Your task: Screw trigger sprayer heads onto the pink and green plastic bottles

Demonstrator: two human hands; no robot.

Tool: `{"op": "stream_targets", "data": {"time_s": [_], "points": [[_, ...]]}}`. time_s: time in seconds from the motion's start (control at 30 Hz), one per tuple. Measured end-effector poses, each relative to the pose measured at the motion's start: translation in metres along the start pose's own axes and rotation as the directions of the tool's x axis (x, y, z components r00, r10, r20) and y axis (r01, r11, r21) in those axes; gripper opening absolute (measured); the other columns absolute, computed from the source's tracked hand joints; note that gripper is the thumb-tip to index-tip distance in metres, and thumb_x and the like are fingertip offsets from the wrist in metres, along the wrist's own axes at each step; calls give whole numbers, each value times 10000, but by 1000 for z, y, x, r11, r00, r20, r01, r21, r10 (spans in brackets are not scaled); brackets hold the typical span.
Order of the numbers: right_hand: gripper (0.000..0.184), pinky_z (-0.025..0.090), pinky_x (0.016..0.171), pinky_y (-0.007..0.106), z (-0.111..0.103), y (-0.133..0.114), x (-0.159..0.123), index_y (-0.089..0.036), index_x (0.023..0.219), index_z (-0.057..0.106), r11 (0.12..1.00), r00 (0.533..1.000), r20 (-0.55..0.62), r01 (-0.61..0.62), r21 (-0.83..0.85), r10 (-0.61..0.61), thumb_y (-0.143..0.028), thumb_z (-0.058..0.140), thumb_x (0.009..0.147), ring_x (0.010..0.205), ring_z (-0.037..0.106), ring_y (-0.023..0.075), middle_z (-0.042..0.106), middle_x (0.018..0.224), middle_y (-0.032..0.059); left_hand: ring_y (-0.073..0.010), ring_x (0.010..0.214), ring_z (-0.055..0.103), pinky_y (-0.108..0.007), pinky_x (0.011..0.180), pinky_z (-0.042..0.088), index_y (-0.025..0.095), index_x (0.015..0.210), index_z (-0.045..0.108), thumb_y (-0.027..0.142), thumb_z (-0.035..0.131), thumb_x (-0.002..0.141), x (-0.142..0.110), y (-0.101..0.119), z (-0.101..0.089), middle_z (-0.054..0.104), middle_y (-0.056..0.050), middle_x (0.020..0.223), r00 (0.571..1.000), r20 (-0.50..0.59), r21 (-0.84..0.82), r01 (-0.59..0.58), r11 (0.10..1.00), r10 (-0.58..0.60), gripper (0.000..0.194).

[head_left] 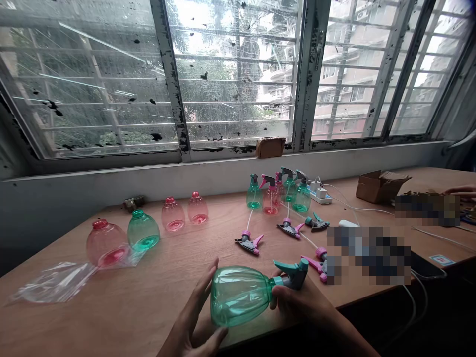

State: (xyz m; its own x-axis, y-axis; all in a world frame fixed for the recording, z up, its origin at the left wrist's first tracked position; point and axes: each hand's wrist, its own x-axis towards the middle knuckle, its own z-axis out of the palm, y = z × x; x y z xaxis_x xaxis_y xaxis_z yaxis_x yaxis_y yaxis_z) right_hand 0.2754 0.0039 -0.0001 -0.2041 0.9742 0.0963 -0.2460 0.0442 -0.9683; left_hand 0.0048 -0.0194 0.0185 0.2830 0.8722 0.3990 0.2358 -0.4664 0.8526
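A green see-through spray bottle (241, 296) lies sideways in the air between my hands, its base to the left and its teal and grey trigger head (293, 273) to the right. My left hand (189, 320) cups the base, thumb below and fingers along the far side. At the neck, the fingers of my right hand (297, 300) are closed around the collar under the trigger head. Just beyond lie loose pink and grey trigger heads (250, 242), with white tubes, and a teal one (317, 222).
Headless bottles stand at left: red (106, 245), green (143, 233) and two smaller-looking red ones (173, 215). A clear plastic bag (55, 285) lies there. Several bottles with heads (253, 193) stand near the wall, beside a power strip (320, 194) and cardboard box (379, 187). Another person's hand (461, 191) shows far right.
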Motion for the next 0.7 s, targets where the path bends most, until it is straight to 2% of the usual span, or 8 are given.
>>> {"op": "stream_targets", "data": {"time_s": [0.1, 0.2, 0.27, 0.33, 0.4, 0.5, 0.6, 0.7], "points": [[395, 421, 417, 246, 0, -2, 0, -186, 858, 649, 1000, 1000, 17, 16, -16, -16, -494, 850, 713, 433, 612, 160, 777, 628, 25, -314, 1504, 321, -473, 1252, 228, 452, 1478, 397, 525, 654, 898, 3, 3, -1, 332, 26, 1655, 999, 1, -26, 42, 999, -42, 638], [381, 436, 425, 252, 0, -3, 1, -194, 886, 635, 999, 999, 14, 33, -11, -33, -483, 837, 742, 436, 622, 163, 780, 651, 23, -297, 1456, 420, -435, 1202, 365, 510, 1467, 375, 452, 680, 913, 4, 6, -5, 428, 41, 1604, 981, 123, -144, 167, 975, -150, 635], [386, 444, 434, 251, 1, -4, 1, -194, 898, 626, 999, 999, -2, 33, -12, -33, -474, 840, 741, 445, 632, 167, 774, 646, 18, -286, 1437, 453, -400, 1176, 413, 513, 1465, 365, 419, 695, 915, 4, 8, -6, 460, 37, 1583, 966, 182, -196, 221, 955, -186, 648], [398, 447, 441, 250, 2, -5, 1, -190, 902, 626, 1000, 1000, -12, 23, -18, -23, -470, 848, 726, 452, 634, 168, 767, 643, 15, -281, 1441, 448, -375, 1167, 426, 496, 1463, 371, 435, 703, 906, 4, 9, -6, 436, 33, 1600, 965, 161, -240, 243, 940, -208, 652], [396, 462, 467, 250, 3, -7, 0, -192, 886, 621, 1000, 1000, -6, 14, -27, -14, -444, 867, 703, 476, 642, 169, 755, 647, 3, -293, 1468, 404, -373, 1154, 443, 448, 1473, 376, 503, 697, 888, 5, 7, -5, 406, 9, 1622, 970, 81, -280, 241, 929, -228, 669], [373, 460, 486, 238, 5, -11, 0, -205, 845, 598, 999, 1000, 27, 0, -51, 2, -397, 878, 692, 497, 648, 166, 724, 608, -31, -359, 1473, 377, -437, 1130, 469, 313, 1464, 452, 621, 629, 878, 8, 6, -6, 497, -75, 1562, 974, 6, -227, 223, 948, -228, 685], [381, 461, 472, 233, 5, -11, 0, -206, 840, 588, 999, 999, 34, 1, -47, 0, -407, 876, 691, 484, 646, 162, 727, 615, -30, -399, 1452, 398, -470, 1097, 493, 277, 1415, 534, 605, 596, 907, 10, 8, -9, 586, -90, 1483, 967, 44, -134, 256, 957, -253, 608], [433, 471, 425, 246, 3, -6, 1, -204, 878, 582, 1000, 1000, 16, 8, -5, -8, -489, 854, 697, 434, 633, 167, 759, 644, 5, -374, 1419, 460, -431, 1075, 521, 352, 1450, 461, 523, 676, 890, 8, 11, -8, 523, -57, 1535, 961, 118, -224, 271, 936, -250, 624]]}}
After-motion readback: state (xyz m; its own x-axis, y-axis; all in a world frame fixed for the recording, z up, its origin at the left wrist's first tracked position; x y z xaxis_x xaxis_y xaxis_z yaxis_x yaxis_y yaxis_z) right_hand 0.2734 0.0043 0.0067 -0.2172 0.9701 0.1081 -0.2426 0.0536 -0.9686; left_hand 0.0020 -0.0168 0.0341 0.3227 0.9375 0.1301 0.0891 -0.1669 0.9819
